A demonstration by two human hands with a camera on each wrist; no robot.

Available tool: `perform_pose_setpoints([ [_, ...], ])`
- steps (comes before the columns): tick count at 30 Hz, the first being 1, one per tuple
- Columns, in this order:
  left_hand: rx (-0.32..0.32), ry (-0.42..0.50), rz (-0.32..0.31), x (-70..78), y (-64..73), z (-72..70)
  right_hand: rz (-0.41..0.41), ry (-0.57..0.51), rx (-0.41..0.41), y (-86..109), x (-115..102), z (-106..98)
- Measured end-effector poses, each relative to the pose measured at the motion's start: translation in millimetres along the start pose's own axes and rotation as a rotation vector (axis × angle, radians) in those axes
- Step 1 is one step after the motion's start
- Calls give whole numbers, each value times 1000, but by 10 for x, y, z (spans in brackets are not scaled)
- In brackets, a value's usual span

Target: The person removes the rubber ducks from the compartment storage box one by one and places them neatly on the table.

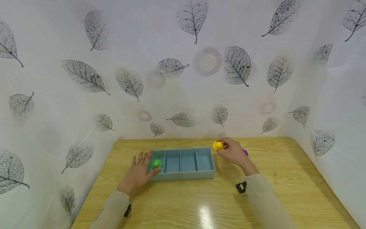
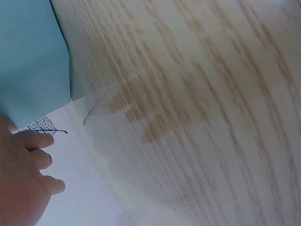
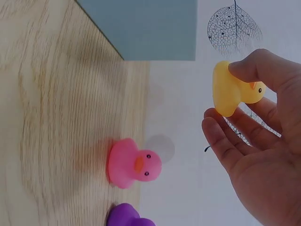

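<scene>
A blue-grey box [image 1: 183,176] divided into compartments lies on the table, with a green rubber duck [image 1: 157,164] in its leftmost compartment. At the box's left end rests my left hand [image 1: 138,173], fingers spread, thumb by the front rim and index finger at the far corner. My right hand [image 1: 233,152] pinches a yellow rubber duck [image 3: 226,89] between thumb and fingers, raised just beyond the box's right end. In the right wrist view a pink rubber duck [image 3: 129,164] stands on the table below that hand, and a purple rubber duck [image 3: 126,217] shows partly at the lower edge.
The wooden table [image 1: 183,203] meets a pale leaf-printed sheet [image 1: 183,95] at the back and both sides. Small black devices sit at both wrists, including one [image 1: 241,187] beside the right sleeve. In the head view the right hand hides the pink duck.
</scene>
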State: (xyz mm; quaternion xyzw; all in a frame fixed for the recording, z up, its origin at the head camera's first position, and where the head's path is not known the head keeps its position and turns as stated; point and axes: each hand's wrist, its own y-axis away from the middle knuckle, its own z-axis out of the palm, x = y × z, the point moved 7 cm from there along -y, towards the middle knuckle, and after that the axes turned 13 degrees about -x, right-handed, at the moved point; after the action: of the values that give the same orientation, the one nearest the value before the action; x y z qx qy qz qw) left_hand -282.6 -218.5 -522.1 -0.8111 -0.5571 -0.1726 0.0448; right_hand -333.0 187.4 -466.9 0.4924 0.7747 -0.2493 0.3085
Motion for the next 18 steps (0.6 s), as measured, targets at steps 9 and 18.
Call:
perform_pose_setpoints([
  [9, 4, 3, 3, -8, -3, 8, 16, 25, 27, 100, 141, -149],
  [18, 5, 3, 5, -1, 2, 8, 59, 35, 18, 221, 232, -307],
])
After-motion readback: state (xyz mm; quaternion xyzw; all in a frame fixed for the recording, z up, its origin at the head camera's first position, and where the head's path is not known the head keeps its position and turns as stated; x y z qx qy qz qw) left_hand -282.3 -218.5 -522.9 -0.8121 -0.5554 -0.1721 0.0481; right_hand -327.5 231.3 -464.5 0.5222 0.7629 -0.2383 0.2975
